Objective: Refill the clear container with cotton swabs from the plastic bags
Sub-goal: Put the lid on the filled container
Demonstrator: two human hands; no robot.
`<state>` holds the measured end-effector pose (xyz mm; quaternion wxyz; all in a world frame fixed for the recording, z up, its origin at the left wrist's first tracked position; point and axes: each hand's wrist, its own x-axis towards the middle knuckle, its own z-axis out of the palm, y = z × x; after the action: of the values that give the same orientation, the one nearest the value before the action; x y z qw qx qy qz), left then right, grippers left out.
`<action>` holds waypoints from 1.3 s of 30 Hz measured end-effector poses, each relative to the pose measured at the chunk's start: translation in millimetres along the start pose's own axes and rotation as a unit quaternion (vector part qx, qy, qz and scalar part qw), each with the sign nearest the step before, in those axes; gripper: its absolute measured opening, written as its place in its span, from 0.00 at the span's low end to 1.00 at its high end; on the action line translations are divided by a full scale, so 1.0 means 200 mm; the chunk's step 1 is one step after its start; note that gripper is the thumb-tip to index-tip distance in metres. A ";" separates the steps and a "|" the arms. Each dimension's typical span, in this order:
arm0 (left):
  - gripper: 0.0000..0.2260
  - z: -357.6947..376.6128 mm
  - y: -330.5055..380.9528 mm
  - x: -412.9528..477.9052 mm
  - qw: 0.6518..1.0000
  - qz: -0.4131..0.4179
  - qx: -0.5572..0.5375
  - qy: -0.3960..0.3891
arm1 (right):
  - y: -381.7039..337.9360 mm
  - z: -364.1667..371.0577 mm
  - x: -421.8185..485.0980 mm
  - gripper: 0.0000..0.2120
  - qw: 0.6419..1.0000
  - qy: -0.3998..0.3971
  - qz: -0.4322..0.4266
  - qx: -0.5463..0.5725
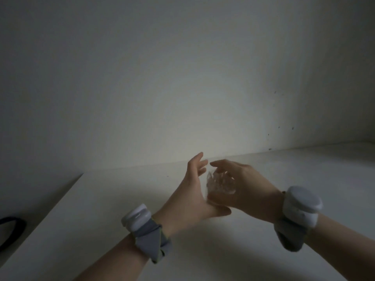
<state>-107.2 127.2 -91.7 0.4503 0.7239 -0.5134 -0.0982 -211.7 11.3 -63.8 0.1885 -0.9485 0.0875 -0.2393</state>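
White wall (162,78) behind, white tabletop (304,179) below. Our left hand (190,191) is spread, fingers straight, palm against the left side of the crumpled clear plastic bag (220,183). Our right hand (249,185) curls over it from the right, gripping. Bag sits between both palms, above the tabletop.

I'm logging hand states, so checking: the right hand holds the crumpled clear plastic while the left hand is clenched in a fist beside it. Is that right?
Not quite. The head view shows the left hand open, not clenched: its fingers are straight and spread beside the crumpled clear plastic. The right hand does hold that plastic.
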 end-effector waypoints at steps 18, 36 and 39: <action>0.16 0.03 -0.04 -0.01 0.993 -0.023 -0.109 0.031 | 0.02 0.11 -0.04 0.26 0.980 0.090 -0.162 -0.071; 0.26 0.00 -0.04 -0.01 0.996 0.008 -0.048 0.080 | 0.02 0.12 -0.03 0.37 0.982 0.050 -0.145 -0.107; 0.27 -0.01 -0.06 0.00 0.995 0.000 -0.058 0.084 | 0.02 0.10 -0.02 0.36 0.978 0.039 -0.154 -0.132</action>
<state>-98.8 129.2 -100.4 0.5330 0.7022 -0.4672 -0.0670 -205.6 14.1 -83.8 0.0190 -0.9572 -0.0215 -0.2881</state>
